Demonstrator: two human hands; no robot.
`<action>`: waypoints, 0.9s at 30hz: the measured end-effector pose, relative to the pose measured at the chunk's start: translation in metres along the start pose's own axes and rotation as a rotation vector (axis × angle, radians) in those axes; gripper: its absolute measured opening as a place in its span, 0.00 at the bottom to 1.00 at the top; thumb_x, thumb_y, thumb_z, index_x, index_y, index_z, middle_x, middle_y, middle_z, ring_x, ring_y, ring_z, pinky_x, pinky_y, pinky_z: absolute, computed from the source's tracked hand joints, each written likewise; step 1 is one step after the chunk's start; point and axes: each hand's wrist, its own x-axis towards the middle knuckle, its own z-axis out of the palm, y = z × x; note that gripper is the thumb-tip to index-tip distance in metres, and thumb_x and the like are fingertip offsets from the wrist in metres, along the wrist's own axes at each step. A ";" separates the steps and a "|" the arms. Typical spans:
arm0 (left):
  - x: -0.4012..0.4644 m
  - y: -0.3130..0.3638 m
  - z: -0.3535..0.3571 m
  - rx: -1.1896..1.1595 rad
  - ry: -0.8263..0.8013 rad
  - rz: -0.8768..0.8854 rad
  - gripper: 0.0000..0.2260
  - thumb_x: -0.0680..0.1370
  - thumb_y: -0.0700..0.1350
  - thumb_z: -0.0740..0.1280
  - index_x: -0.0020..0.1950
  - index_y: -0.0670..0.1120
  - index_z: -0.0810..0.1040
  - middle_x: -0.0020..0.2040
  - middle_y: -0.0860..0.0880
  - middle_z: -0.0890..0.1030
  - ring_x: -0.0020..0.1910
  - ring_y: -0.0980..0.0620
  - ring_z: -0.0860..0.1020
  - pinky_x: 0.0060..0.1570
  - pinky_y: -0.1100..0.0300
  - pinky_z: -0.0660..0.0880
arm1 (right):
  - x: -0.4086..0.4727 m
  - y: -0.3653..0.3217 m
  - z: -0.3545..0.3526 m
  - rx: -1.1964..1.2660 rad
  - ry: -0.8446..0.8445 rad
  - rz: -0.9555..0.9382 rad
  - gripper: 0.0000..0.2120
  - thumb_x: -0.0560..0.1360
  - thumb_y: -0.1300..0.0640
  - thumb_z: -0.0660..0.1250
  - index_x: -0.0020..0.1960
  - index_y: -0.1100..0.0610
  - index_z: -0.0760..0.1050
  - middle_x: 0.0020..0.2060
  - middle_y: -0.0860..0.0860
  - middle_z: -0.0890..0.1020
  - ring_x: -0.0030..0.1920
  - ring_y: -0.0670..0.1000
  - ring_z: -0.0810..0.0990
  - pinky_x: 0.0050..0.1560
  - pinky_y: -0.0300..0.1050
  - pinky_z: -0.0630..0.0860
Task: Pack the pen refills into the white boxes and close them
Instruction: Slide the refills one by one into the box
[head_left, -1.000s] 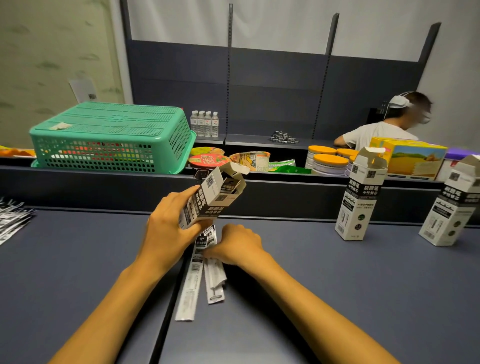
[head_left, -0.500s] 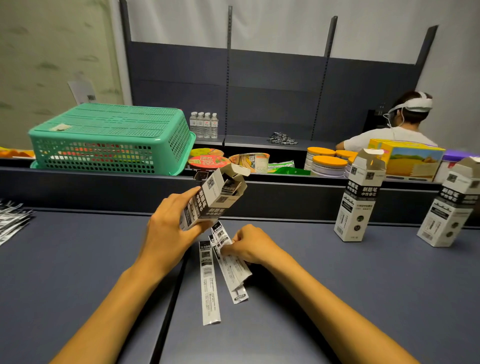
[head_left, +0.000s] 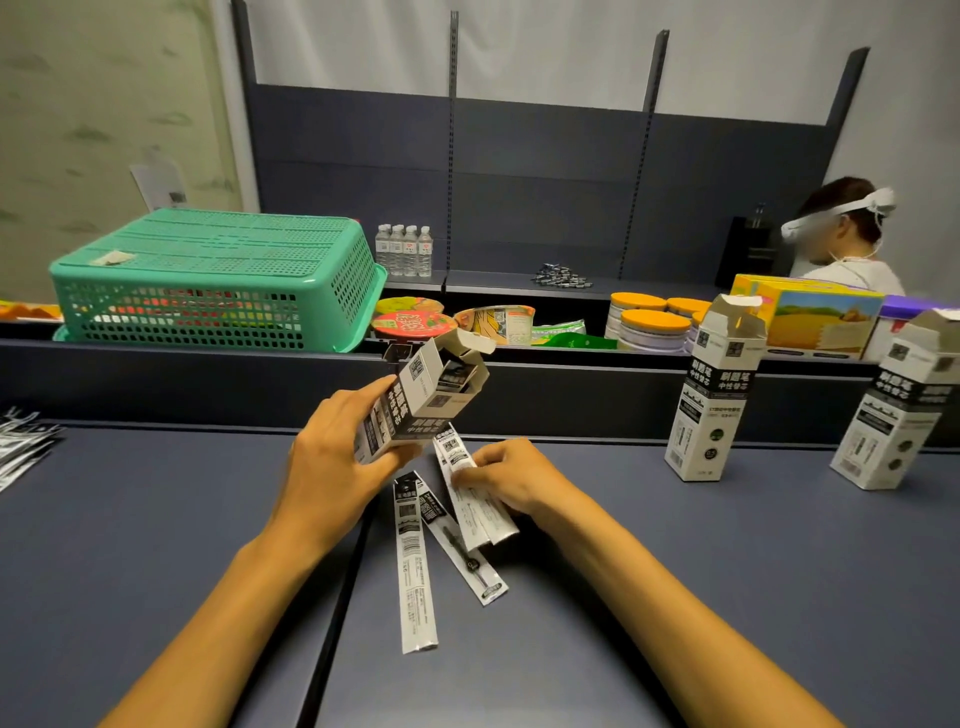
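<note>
My left hand (head_left: 332, 467) grips a white box (head_left: 421, 400) with black print, tilted, its top flaps open toward the right; refill packets show inside. My right hand (head_left: 511, 475) pinches a couple of white refill packets (head_left: 475, 501) just below the box. Two more refill packets lie flat on the dark table: a long white one (head_left: 413, 577) and a clear one (head_left: 460, 545) angled to the right. Two other white boxes stand upright at the right, one (head_left: 714, 395) with its flap raised, the other (head_left: 904, 405) at the frame edge.
A pile of refill packets (head_left: 23, 447) lies at the table's left edge. Behind a dark ledge sit an upturned green basket (head_left: 218, 280), noodle cups, jars with orange lids (head_left: 649, 325) and a yellow carton. Another person sits at the far right.
My right hand has lifted a couple of refill packets off the table and brought them up toward the box mouth. Two packets stay on the table, now fanned apart. The box stays tilted.
</note>
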 end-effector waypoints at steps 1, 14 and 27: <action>0.000 0.000 0.000 -0.005 -0.001 -0.002 0.32 0.69 0.56 0.71 0.71 0.47 0.70 0.56 0.49 0.78 0.53 0.53 0.76 0.51 0.58 0.76 | -0.002 -0.001 -0.004 0.048 -0.001 -0.006 0.10 0.74 0.55 0.72 0.50 0.61 0.83 0.45 0.55 0.86 0.40 0.51 0.85 0.43 0.43 0.81; -0.001 0.000 0.001 -0.024 -0.014 -0.011 0.32 0.69 0.57 0.71 0.71 0.48 0.70 0.57 0.51 0.78 0.53 0.53 0.75 0.51 0.56 0.77 | -0.028 0.011 -0.052 0.458 0.108 -0.214 0.07 0.77 0.52 0.68 0.47 0.54 0.82 0.37 0.49 0.83 0.39 0.50 0.79 0.35 0.40 0.67; -0.002 0.000 0.001 -0.014 -0.036 -0.002 0.32 0.69 0.55 0.72 0.71 0.48 0.71 0.57 0.52 0.78 0.53 0.53 0.75 0.50 0.53 0.77 | -0.051 -0.006 -0.074 0.830 0.347 -0.537 0.09 0.72 0.50 0.68 0.46 0.55 0.79 0.30 0.49 0.80 0.26 0.46 0.73 0.25 0.36 0.69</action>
